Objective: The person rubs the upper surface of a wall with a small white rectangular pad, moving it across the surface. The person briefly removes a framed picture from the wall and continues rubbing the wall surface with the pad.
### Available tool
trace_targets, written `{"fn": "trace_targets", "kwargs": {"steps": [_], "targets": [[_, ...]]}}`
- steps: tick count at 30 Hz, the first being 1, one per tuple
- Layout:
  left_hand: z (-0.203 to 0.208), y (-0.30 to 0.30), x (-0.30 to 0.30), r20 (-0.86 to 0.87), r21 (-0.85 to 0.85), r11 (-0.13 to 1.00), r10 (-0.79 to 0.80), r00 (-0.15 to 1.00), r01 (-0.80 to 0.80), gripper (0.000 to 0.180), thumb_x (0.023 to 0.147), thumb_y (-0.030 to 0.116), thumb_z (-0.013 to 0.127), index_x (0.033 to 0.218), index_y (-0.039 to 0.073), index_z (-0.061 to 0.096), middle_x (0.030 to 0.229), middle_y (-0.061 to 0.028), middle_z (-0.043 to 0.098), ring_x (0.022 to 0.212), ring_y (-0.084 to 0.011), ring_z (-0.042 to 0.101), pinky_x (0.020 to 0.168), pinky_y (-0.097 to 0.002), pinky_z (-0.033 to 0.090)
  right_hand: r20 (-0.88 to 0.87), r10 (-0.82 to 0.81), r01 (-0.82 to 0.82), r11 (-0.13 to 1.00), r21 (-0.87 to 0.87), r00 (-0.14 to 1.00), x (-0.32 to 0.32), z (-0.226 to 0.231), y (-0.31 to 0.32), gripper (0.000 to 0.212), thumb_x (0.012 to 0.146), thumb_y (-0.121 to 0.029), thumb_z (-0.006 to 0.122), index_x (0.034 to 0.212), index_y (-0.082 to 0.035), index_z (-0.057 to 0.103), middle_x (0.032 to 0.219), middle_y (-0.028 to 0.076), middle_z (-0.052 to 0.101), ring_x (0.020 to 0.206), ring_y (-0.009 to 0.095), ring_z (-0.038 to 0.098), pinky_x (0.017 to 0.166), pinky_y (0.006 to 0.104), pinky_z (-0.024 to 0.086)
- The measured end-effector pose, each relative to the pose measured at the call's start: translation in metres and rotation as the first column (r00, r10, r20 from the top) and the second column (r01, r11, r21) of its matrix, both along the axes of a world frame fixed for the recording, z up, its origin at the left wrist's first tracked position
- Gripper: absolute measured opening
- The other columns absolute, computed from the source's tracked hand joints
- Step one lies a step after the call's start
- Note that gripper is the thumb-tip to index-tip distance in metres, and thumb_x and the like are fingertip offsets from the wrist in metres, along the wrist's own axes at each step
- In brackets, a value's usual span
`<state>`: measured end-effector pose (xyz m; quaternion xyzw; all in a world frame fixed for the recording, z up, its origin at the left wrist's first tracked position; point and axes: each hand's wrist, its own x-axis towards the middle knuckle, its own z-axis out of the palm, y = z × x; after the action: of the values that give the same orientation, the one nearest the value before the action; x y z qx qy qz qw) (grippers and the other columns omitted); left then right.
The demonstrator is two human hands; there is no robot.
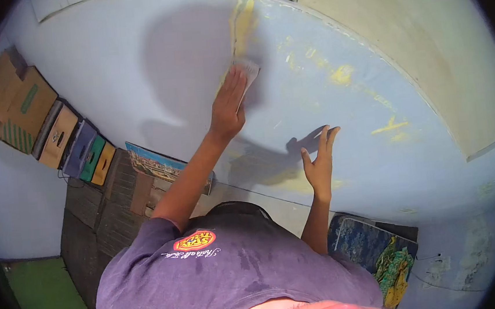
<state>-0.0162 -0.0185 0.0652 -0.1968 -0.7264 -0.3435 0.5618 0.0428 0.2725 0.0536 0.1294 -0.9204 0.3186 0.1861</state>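
Observation:
My left hand point(229, 106) is raised to the pale blue wall point(200, 141), its fingers pressed flat over a folded greyish sheet point(249, 72) that looks like sandpaper. The sheet lies against the lower end of a long yellow patch point(244, 21) with a dark crack-like line beside it. Lower and to the right, my right hand point(320, 163) holds nothing, its fingers stretched upward and the thumb apart. Its fingertips are at or close to the wall; contact is hard to tell. Shadows of my head and arms fall across the wall.
More yellow patches point(343, 75) mark the wall to the right. A cardboard box point(19, 102) sits on colourful drawers point(87, 149) at left. A picture panel point(158, 164) leans below the wall. A dark blue padded item point(359, 241) with bright cloth point(393, 268) stands at lower right.

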Motion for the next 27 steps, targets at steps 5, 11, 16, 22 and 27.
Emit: {"fn": "trace_targets", "kwargs": {"steps": [5, 11, 16, 22, 27], "targets": [[0.109, -0.005, -0.027, -0.262, -0.031, 1.0, -0.002, 0.965, -0.006, 0.056, 0.088, -0.009, 0.058, 0.144, -0.004, 0.053, 0.148, -0.0192, 0.057, 0.139, -0.036, 0.052, 0.116, -0.0482, 0.044, -0.074, 0.001, 0.003, 0.999, 0.053, 0.997, -0.001, -0.005, 0.002, 0.091, 0.091, -0.014, 0.073, 0.164, -0.003, 0.019, 0.169, 0.031, 0.001, 0.152, 0.05, 0.024, 0.119, 0.0505, 0.034], [0.09, 0.003, -0.057, -0.27, -0.044, 0.998, 0.037, 0.962, -0.051, 0.057, 0.087, -0.009, 0.06, 0.143, -0.004, 0.054, 0.143, -0.0178, 0.061, 0.135, -0.0356, 0.056, 0.114, -0.0478, 0.046, -0.049, 0.007, -0.006, 1.0, 0.018, 0.999, 0.001, -0.002, -0.001, 0.093, 0.089, -0.012, 0.075, 0.164, -0.003, 0.019, 0.169, 0.032, 0.0, 0.15, 0.052, 0.028, 0.117, 0.0503, 0.036], [-0.03, -0.001, -0.047, -0.086, -0.067, 0.996, 0.06, 0.994, -0.066, 0.062, 0.085, -0.012, 0.056, 0.146, -0.004, 0.051, 0.143, -0.0206, 0.06, 0.135, -0.0397, 0.055, 0.114, -0.0529, 0.045, -0.038, 0.006, -0.005, 0.999, 0.033, 0.999, -0.002, -0.003, 0.001, 0.094, 0.089, -0.012, 0.074, 0.164, -0.004, 0.018, 0.169, 0.032, 0.0, 0.15, 0.053, 0.028, 0.117, 0.0504, 0.037], [-0.058, 0.005, -0.012, 0.099, 0.075, 0.996, -0.063, 0.993, 0.056, 0.059, 0.091, -0.011, 0.053, 0.149, -0.006, 0.047, 0.147, -0.0219, 0.056, 0.139, -0.0415, 0.051, 0.115, -0.0506, 0.044, 0.007, -0.001, 0.001, 0.999, 0.042, 1.0, -0.002, 0.001, -0.002, 0.095, 0.089, -0.011, 0.074, 0.164, -0.004, 0.017, 0.168, 0.033, -0.001, 0.151, 0.053, 0.023, 0.118, 0.0503, 0.035], [0.043, 0.008, -0.022, -0.162, 0.121, 0.979, -0.144, 0.976, 0.165, 0.058, 0.093, -0.009, 0.055, 0.15, -0.004, 0.046, 0.15, -0.0214, 0.054, 0.139, -0.0408, 0.051, 0.116, -0.0474, 0.044, -0.038, -0.002, 0.005, 0.997, 0.081, 0.999, -0.001, -0.003, 0.003, 0.095, 0.089, -0.012, 0.074, 0.164, -0.003, 0.016, 0.168, 0.032, -0.002, 0.152, 0.052, 0.023, 0.119, 0.0502, 0.034]]}}
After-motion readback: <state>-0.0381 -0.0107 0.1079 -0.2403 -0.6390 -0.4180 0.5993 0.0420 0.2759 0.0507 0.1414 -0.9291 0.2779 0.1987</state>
